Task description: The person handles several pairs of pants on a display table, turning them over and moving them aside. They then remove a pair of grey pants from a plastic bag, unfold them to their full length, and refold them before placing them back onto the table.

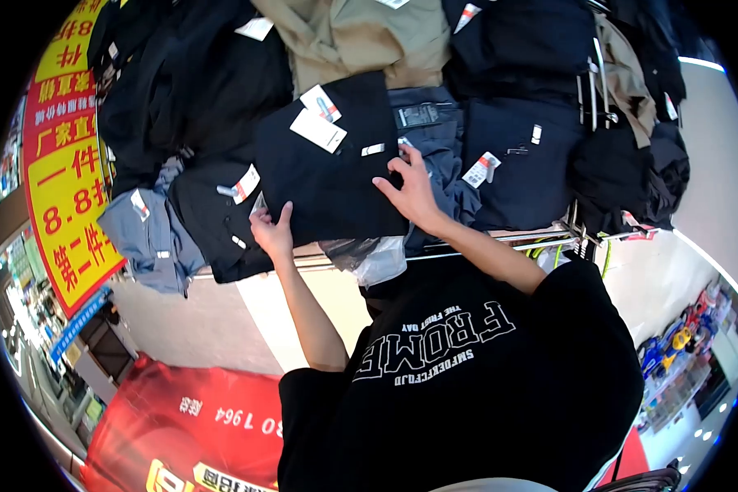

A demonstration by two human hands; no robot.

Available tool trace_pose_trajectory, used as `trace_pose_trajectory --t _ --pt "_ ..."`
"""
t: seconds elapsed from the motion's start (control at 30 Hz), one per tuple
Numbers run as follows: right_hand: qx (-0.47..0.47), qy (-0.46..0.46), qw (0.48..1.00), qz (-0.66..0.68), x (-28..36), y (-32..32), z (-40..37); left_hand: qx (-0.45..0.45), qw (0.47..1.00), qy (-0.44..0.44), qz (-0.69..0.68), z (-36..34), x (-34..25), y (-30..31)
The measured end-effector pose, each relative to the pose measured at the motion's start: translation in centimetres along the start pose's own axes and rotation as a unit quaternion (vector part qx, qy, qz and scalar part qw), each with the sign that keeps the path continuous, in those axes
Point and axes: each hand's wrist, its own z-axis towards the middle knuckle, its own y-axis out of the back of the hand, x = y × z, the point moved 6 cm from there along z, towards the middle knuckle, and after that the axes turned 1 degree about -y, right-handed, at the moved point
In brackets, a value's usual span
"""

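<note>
A folded black garment (336, 193) lies in front of me on the clothes pile, with white and orange paper tags (318, 131) and a small white label (373, 149) on top. My left hand (275, 235) is closed on its near left corner, thumb on the upper side and other fingers at the edge, partly hidden. Over its right edge is my right hand (412, 189), thumb and fingers apart. Blue-grey folded trousers (435, 135) lie just beyond that hand. Left of the black garment sits another tagged black one (213, 213).
A dark navy folded garment (521, 180) lies to the right, khaki clothing (369, 41) at the back. Grey-blue trousers (152, 238) hang at the left. Clear plastic (381, 261) pokes out at the near rack edge. A red-yellow sign (66, 189) stands left; a red cover (197, 410) is below.
</note>
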Motion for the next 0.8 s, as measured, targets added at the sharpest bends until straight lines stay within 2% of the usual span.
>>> trace_pose_trajectory --t 0.07,0.13,0.2,0.3,0.33,0.4,0.47,0.53,0.57,0.6,0.67,0.7,0.73,0.8 --pt "-0.044 -0.006 0.999 0.002 0.0 0.4 0.2 0.008 0.998 0.012 -0.055 -0.1 -0.1 -0.1" --pt "-0.053 -0.065 0.986 0.142 -1.4 0.5 0.5 0.02 1.0 0.001 -0.001 -0.3 -1.5 0.5" --pt "-0.095 -0.055 0.984 0.142 -1.9 1.1 0.3 0.065 0.996 0.014 -0.059 -0.6 -2.6 0.7" --pt "-0.019 -0.172 0.977 0.126 -3.4 0.8 0.6 0.051 0.998 -0.025 -0.022 -0.7 -2.1 -0.1" --pt "-0.026 -0.17 0.977 0.127 -3.7 0.6 0.8 0.037 0.998 -0.037 -0.019 -0.7 -1.6 -0.3" --pt "-0.05 -0.174 0.979 0.092 -3.7 0.5 1.3 0.053 0.996 -0.005 -0.074 -0.7 -0.5 -1.0" --pt "-0.031 -0.187 0.981 0.05 -3.6 0.4 2.1 0.053 0.996 -0.011 -0.077 -0.5 -0.1 -1.3" --pt "0.007 -0.234 0.972 0.016 -3.6 -0.1 2.6 0.111 0.991 0.01 -0.081 0.3 0.3 -2.0" --pt "0.005 -0.255 0.967 0.029 -3.5 -0.2 2.9 0.145 0.978 0.037 -0.142 0.5 0.6 -2.4" --pt "0.062 -0.277 0.957 0.063 -4.6 -1.6 3.5 0.181 0.96 0.061 -0.204 0.3 0.0 -2.6" --pt "0.112 -0.229 0.958 0.13 -3.7 -2.5 3.9 0.239 0.926 0.096 -0.276 -0.4 -2.3 -2.0" --pt "0.065 -0.17 0.983 0.014 -2.0 -1.5 4.2 0.267 0.91 0.116 -0.297 -0.3 -2.7 -1.9" --pt "0.086 -0.152 0.982 0.078 -1.4 -1.9 4.3 0.296 0.891 0.136 -0.318 -0.3 -2.8 -1.8" --pt "0.072 -0.056 0.99 0.112 0.8 -1.0 4.1 0.329 0.853 0.135 -0.381 -1.2 -5.0 -0.1"
